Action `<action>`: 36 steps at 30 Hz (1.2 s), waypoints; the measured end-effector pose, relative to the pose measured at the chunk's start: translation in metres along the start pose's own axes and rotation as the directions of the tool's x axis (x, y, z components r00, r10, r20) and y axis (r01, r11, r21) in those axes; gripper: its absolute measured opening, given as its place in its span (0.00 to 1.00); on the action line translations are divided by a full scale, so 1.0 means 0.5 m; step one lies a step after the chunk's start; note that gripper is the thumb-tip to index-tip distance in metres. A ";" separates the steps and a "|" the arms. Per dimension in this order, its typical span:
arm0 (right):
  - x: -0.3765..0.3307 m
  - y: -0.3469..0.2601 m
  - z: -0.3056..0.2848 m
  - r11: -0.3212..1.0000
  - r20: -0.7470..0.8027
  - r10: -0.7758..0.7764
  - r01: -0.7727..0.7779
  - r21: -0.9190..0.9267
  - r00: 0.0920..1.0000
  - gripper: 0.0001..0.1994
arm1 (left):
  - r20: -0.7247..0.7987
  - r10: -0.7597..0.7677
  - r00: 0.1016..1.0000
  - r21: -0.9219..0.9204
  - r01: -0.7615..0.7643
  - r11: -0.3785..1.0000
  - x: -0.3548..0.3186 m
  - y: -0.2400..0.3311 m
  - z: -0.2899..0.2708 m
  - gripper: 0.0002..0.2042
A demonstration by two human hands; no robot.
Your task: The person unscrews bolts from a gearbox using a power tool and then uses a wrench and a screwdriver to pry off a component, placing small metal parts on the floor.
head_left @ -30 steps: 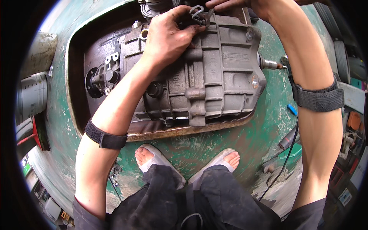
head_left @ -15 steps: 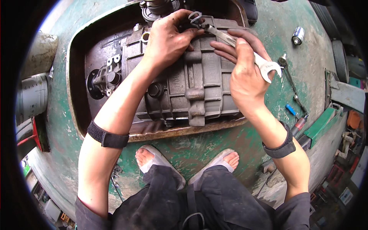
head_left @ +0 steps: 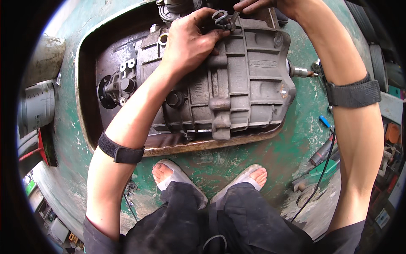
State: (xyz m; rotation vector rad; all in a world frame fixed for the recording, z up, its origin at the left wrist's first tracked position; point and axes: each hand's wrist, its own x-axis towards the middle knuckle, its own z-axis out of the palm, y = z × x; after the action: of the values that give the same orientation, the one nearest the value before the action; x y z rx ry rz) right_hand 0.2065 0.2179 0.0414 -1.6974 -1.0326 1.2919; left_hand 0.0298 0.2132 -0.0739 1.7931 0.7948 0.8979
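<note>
One ribbed grey gearbox casing [head_left: 203, 84] is lying in one large tray [head_left: 182, 147], which is resting on the green floor [head_left: 203, 158]. Two hands are working near its far edge. The left hand [head_left: 188, 44] is curling partway, thumb and forefinger reaching around one small looped metal piece [head_left: 219, 17]; whether it is gripping this firmly, I cannot tell. The right hand [head_left: 287, 6] is stretching its fingers toward one wrench [head_left: 234, 19], whose lower end is meeting the casing just beside the loop. The upper border is cutting this hand off, so its hold on the wrench is staying unclear.

Two black straps [head_left: 354, 94] are circling the forearms, one on each. Two sandals [head_left: 169, 185] are standing in front of the tray. One splined shaft [head_left: 305, 73] is jutting from the casing's right end, and one black flange [head_left: 104, 92] is showing at its left.

The left forearm is crossing over the casing and hiding part of it; the right one is covering floor. Near it, one blue-handled tool [head_left: 324, 121] is lying beside a black cable [head_left: 318, 181].
</note>
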 end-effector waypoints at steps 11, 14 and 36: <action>-0.238 0.217 0.108 0.762 -0.154 -0.647 0.639 -0.106 0.747 0.11 | 0.005 -0.046 0.999 -0.137 0.047 0.990 -0.001 -0.008 0.003 0.13; -0.247 0.204 0.054 0.920 -0.195 -0.376 0.390 0.036 0.906 0.15 | 0.010 -0.073 0.997 -0.164 0.074 0.984 -0.003 -0.010 0.002 0.13; 0.005 -0.016 -0.006 0.986 0.040 0.104 -0.098 -0.134 0.994 0.18 | -0.014 -0.003 1.000 0.047 0.004 0.999 -0.004 0.001 0.002 0.11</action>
State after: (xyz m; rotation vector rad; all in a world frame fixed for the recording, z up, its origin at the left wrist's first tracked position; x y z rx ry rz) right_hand 0.2085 0.2231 0.0482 -1.8472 -1.0927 1.3591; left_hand 0.0295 0.2110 -0.0743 1.8281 0.8339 0.8965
